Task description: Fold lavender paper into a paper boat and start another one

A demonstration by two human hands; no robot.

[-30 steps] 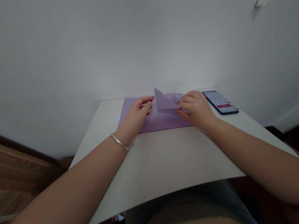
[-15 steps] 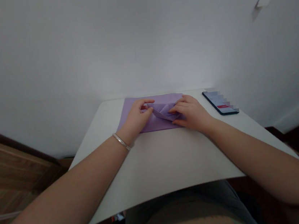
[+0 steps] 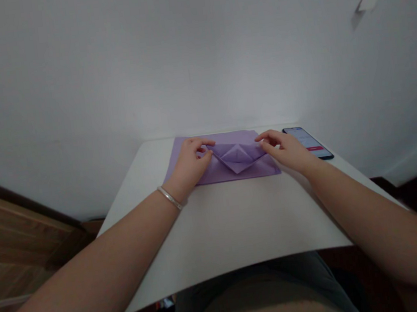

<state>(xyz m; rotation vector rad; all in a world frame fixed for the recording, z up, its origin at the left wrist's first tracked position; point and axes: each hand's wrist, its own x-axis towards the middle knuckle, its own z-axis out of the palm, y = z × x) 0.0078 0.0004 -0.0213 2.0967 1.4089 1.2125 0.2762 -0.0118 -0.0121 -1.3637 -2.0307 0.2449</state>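
A folded purple paper boat [image 3: 237, 157] with a peak in its middle is held between my two hands. My left hand [image 3: 193, 159] pinches its left tip between thumb and fingers. At the opposite tip, my right hand [image 3: 283, 148] grips the paper with thumb and forefinger. Beneath the boat lies a flat purple sheet [image 3: 205, 177], partly covered by my left hand. A silver bracelet [image 3: 169, 197] circles my left wrist.
The white table [image 3: 235, 223] stands against a pale wall [image 3: 196, 56]. A phone [image 3: 316, 145] with a lit screen lies at the right, partly behind my right hand. To the left is a wooden panel [image 3: 15, 225].
My right hand has moved right from the boat's middle to its right tip. The boat now shows spread sides and its central peak. My left hand stays at the left tip.
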